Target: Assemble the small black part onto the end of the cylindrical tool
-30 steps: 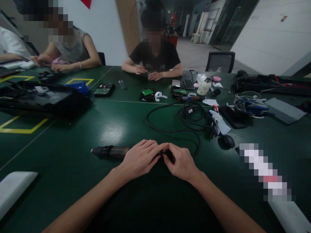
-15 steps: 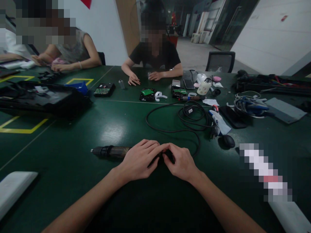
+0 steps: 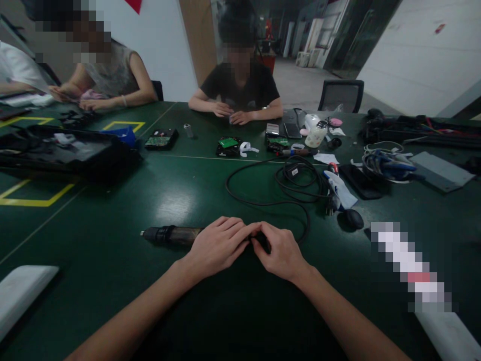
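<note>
A long dark tool (image 3: 173, 234) with a narrow tip lies flat on the green table (image 3: 112, 220), its tip pointing left. My left hand (image 3: 220, 245) lies over the tool's right part, fingers curled down on it. My right hand (image 3: 280, 250) is closed on the tool's right end, where a black cord (image 3: 263, 203) leaves it. The fingertips of both hands meet over the tool. The part under my hands is hidden.
The black cord loops to a coiled bundle (image 3: 298, 175) and a plug. A black mouse (image 3: 353, 218) lies right of my hands. Circuit boards (image 3: 229, 145), phones and a black case (image 3: 63, 153) lie farther back. Two people sit across the table. A white object (image 3: 22, 291) lies near left.
My hands and the tool have barely moved. The person opposite has drawn one hand back in to meet the other.
</note>
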The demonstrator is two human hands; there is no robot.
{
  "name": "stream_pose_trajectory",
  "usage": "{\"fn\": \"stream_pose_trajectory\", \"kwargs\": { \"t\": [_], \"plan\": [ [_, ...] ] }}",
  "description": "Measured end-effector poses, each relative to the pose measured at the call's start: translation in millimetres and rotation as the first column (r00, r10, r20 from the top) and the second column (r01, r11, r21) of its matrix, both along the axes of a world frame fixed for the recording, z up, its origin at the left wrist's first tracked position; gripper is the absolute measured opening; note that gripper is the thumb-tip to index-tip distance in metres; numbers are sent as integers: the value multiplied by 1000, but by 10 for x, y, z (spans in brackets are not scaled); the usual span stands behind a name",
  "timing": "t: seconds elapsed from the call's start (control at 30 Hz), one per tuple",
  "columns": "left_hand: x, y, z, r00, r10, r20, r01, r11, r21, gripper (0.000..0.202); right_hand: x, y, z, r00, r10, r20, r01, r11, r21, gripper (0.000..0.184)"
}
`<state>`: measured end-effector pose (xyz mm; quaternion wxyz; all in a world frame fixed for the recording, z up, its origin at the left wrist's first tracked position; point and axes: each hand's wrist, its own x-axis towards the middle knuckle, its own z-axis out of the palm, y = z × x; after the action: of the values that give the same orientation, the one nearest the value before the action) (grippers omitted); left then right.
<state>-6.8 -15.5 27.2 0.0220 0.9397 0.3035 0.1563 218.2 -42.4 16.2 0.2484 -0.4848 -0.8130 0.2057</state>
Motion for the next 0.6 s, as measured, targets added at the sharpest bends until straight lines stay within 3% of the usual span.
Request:
{"fn": "stream_pose_trajectory", "kwargs": {
  "t": [0.47,0.6],
  "plan": [
    [-6,-4,-6,998,-42,46,42,999,0,57,6,1,6,1000,4,-10,-4,1000,1,3],
    [-4,1,-22,1000,-6,25,6,1000,16,51,5,-1,7,1000,-2,-6,2,1000,-2,4]
  ]
}}
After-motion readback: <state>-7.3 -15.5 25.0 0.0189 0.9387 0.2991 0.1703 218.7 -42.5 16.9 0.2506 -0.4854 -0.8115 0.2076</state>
